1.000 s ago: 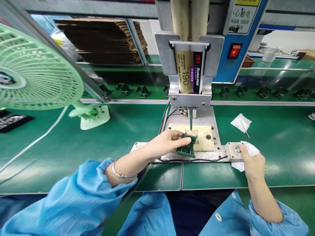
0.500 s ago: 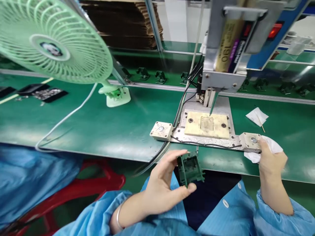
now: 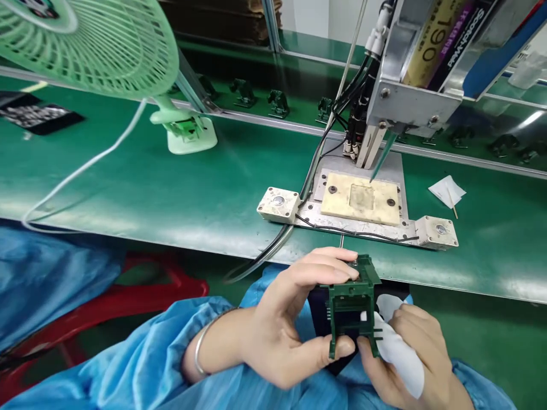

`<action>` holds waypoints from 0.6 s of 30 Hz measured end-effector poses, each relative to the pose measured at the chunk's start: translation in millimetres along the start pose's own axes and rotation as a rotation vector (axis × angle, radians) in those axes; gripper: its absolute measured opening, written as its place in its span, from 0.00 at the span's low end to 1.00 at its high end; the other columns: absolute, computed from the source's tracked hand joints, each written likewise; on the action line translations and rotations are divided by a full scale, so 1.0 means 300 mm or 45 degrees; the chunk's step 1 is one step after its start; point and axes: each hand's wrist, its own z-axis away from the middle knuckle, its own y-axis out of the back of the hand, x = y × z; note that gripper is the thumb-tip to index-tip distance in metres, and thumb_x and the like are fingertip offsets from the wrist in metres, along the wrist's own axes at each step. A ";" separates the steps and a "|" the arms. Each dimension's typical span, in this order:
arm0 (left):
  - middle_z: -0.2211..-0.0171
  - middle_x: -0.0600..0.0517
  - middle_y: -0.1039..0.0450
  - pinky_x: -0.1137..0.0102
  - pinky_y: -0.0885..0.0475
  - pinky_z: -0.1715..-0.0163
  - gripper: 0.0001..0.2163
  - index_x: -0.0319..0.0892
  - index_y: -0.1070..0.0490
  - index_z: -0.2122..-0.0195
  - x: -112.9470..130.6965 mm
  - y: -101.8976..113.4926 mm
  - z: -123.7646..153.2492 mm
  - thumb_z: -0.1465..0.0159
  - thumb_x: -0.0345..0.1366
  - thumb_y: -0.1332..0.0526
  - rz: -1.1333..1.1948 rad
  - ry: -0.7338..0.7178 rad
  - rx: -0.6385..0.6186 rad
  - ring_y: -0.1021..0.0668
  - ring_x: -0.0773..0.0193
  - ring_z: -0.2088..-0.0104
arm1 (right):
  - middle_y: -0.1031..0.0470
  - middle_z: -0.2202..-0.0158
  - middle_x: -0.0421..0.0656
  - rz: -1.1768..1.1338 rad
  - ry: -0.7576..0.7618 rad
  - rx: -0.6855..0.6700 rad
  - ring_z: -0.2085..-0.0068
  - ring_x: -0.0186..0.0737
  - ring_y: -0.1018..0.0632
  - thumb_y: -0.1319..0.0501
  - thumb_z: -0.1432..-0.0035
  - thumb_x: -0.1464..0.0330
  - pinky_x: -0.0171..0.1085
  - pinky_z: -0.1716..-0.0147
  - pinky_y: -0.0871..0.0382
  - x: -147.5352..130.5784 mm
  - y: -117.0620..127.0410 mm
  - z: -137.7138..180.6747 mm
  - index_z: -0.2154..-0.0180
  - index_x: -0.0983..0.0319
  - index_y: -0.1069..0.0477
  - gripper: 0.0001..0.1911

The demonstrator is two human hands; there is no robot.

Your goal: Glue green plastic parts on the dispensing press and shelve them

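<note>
My left hand (image 3: 290, 319) grips a dark green plastic housing (image 3: 352, 290) between thumb and fingers, in front of the bench edge. The housing is an open frame with thin prongs on its sides. Pinched in my right hand (image 3: 416, 347) is a white wipe (image 3: 399, 347), whose near end reaches the housing's right side. My right thumb is at the housing's lower right corner. Beyond my hands stands a glue dispenser, its greenish needle (image 3: 383, 156) slanting down over a cream fixture plate (image 3: 339, 208) with a shallow square recess.
Button boxes flank the fixture, one on the left (image 3: 278, 205) and one on the right (image 3: 438, 230). A green fan (image 3: 106, 45) stands at the left, its cable (image 3: 85, 165) across the bench. Several green housings line the rear shelf. A swab lies on white paper (image 3: 447, 191).
My right hand has left the right button box and come to the housing with the wipe. My left hand has turned the housing and moved it slightly right. The camera view has shifted.
</note>
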 end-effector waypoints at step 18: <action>0.52 0.44 0.28 0.61 0.24 0.51 0.31 0.51 0.31 0.43 -0.033 0.016 -0.013 0.48 0.30 0.27 -0.176 0.325 0.123 0.24 0.52 0.50 | 0.31 0.77 0.38 0.418 -0.178 0.392 0.77 0.39 0.28 0.30 0.51 0.73 0.40 0.76 0.32 0.163 0.037 0.091 0.66 0.57 0.28 0.11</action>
